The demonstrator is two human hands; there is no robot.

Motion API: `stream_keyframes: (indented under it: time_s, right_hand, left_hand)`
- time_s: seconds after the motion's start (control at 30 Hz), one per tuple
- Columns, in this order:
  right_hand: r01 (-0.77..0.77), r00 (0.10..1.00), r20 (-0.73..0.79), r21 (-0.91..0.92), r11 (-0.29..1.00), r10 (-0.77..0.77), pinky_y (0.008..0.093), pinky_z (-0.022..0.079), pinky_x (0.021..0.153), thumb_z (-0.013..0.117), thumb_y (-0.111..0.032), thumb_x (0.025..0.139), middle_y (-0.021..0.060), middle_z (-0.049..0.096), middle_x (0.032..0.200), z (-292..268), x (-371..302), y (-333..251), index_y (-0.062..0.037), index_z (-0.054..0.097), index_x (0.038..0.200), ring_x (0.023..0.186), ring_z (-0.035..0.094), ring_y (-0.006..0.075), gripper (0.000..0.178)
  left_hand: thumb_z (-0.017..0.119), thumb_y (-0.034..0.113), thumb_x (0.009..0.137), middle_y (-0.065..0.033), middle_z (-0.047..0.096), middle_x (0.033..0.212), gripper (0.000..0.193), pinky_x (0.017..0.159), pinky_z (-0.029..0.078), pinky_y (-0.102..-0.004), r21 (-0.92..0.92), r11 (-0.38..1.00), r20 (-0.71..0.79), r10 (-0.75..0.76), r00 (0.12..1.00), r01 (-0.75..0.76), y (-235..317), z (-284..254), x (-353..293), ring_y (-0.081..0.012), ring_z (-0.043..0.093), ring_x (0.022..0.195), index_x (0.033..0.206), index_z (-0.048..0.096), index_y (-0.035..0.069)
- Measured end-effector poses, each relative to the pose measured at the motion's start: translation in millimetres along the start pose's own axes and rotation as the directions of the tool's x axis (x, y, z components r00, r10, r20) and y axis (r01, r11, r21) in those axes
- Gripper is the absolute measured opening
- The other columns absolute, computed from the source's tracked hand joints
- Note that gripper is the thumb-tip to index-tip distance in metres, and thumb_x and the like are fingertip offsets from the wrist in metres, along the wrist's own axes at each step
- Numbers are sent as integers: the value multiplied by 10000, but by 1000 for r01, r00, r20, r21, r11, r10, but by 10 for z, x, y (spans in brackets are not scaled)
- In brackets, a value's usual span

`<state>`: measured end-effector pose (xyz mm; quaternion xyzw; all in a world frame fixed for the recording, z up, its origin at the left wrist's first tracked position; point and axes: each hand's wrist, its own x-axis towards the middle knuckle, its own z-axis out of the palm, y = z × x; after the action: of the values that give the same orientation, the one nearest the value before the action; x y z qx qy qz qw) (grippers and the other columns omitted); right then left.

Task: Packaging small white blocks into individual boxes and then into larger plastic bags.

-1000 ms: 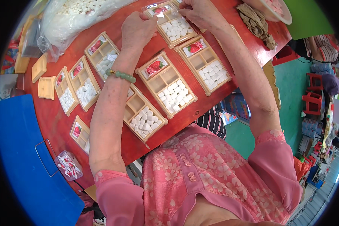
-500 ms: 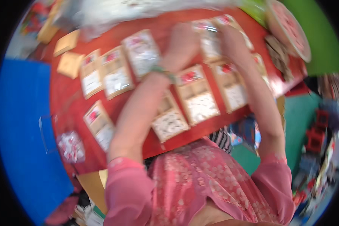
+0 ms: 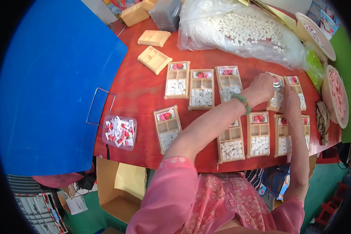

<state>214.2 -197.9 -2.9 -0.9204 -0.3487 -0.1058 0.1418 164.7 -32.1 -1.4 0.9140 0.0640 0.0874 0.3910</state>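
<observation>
At the right of the red table, my left hand (image 3: 263,87) and my right hand (image 3: 290,102) close in on the two sides of a beige compartment tray (image 3: 276,100). A shiny clear sheet or lid glints over its upper part between my fingers; my fingertips are partly hidden. The tray has a red-and-white strawberry packet at its top and white pieces at its bottom. Just right of my right hand lies a similar filled tray (image 3: 301,97). Below my right forearm is another filled tray (image 3: 282,142). A green bead bracelet (image 3: 242,102) circles my left wrist.
More filled trays (image 3: 177,87) stand in two rows. Two beige trays without fillings (image 3: 155,59) lie at the back left. A clear box (image 3: 104,137) holds strawberry packets. A big plastic bag (image 3: 191,37) of white pieces lies behind; bowls (image 3: 344,119) and a brown cloth (image 3: 322,121) are right.
The view has swung, so the table and trays appear shifted and sharper. Both hands stay close together at the trays on the right of the back row.
</observation>
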Motion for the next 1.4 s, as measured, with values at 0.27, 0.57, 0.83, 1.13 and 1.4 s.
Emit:
stream_keyframes:
  time_s: [0.27, 0.57, 0.83, 1.13, 1.4]
  right_hand:
    - [-56, 995, -89, -39, 998, 53, 452, 472, 693, 563, -126, 858, 187, 625, 867, -509, 217, -342, -21, 602, 929, 818, 598, 386, 133]
    - [-43, 999, 13, 112, 993, 42, 406, 476, 698, 608, -131, 841, 173, 632, 876, -432, 648, -883, 19, 629, 938, 789, 620, 341, 180]
    - [7, 1000, 9, 132, 991, -9, 399, 473, 710, 615, -114, 836, 166, 634, 889, -288, 642, -856, 31, 631, 937, 811, 616, 340, 177]
    - [-46, 997, 61, 147, 988, 37, 377, 466, 665, 618, -106, 840, 160, 629, 838, -261, 461, -741, 21, 635, 959, 757, 618, 309, 175]
    - [-164, 984, 98, 216, 963, 146, 350, 464, 656, 609, -97, 852, 145, 626, 869, -373, 236, -518, 14, 632, 994, 726, 614, 255, 182]
  left_hand:
    - [591, 187, 818, -111, 674, 900, 227, 594, 491, -271, -296, 946, 230, 206, 951, -134, -225, -2292, -435, -151, 606, 669, 923, 676, 4]
    - [566, 151, 896, -300, 441, 1332, 290, 864, 466, -402, -793, 509, 304, 807, 506, -335, 194, -2796, -1727, -374, 497, 1198, 1112, 613, -38]
    - [631, -19, 806, -168, 676, 893, 85, 732, 518, -319, -806, 433, -75, 604, 794, -405, -343, -3049, -1172, -258, 648, 827, 876, 667, -52]
    - [593, 480, 809, -237, 660, 924, 513, 800, 487, -466, 654, 708, -457, 88, 885, 267, -1478, -3488, 527, -388, 624, 928, 918, 680, -13]
    - [510, 280, 817, -251, 654, 947, 351, 840, 496, -451, 755, 527, -470, 18, 883, 391, -1756, -3159, 884, -402, 628, 945, 924, 689, -1]
